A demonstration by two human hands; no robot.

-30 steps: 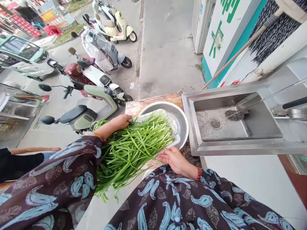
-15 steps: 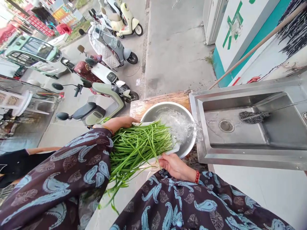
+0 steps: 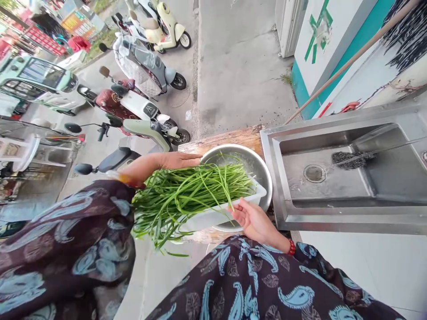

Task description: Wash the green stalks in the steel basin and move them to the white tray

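**Keeping long greens together in a white tray**

I had the greens heaped lengthwise in the tray, pale stem ends towards the sink side, leafy ends spilling past the other end. The tray stood over the steel bowl, one corner reaching across its mouth; whether its base touched the rim, I could not tell from my end of the feed.

To my mind, the step called for a level tray and gentle pressure along both long sides, so that the stems stayed in line and the overhanging leaves did not drag the load off.

My left hand lay along the far side, fingers nearly straight and close together, tips by the bowl's rim. The greens hid the thumb side, so I could not say whether it gripped the tray or only braced it. My right hand was at the near rim with curled fingers and only a narrow gap, a stray stem running down to the tips. I could not tell whether they pinched rim, stem or both.

Under the bowl was a wooden board; just beside it stood the steel sink with a dark scourer inside. Parked scooters stood beyond.
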